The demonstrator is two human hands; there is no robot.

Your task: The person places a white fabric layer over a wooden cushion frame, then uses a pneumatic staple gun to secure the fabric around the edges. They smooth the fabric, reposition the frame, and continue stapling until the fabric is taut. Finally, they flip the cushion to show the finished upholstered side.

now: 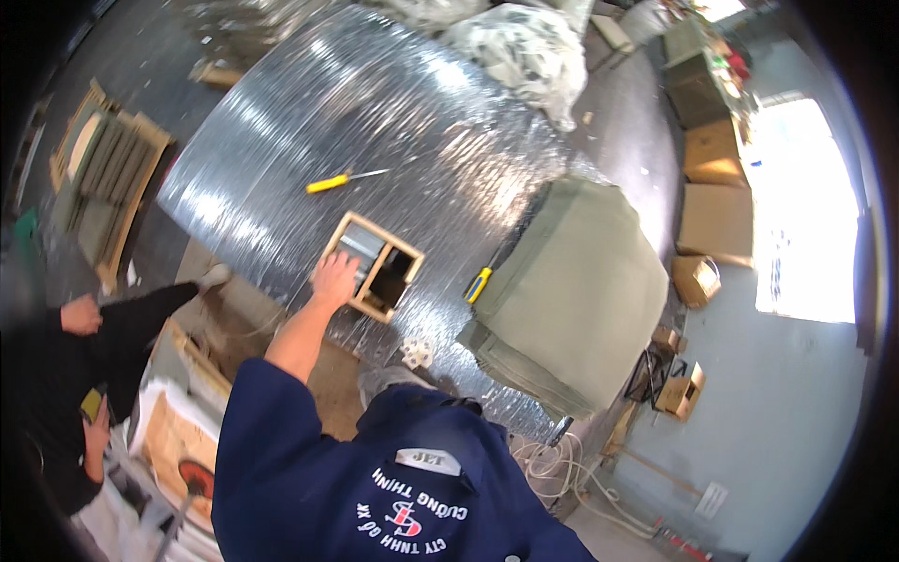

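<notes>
My left hand (335,277) reaches forward out of a dark blue sleeve and lies flat on the near left edge of a small, open wooden frame (386,272). Its fingers are spread over the wood and I see no grip. The frame lies on a large sheet of silver foil wrap (421,122) spread over a work surface. A yellow-handled screwdriver (342,180) lies on the foil beyond the frame. A second tool with a yellow and blue handle (478,284) lies to the frame's right. My right hand is out of view.
A stack of olive-green fabric (576,290) sits right of the frame. Crumpled clear plastic (524,47) lies at the far end. Slatted wooden frames (103,178) stand at left, cardboard boxes (716,220) at right. A person in black (80,316) crouches at lower left. Pale cables (552,464) lie on the floor.
</notes>
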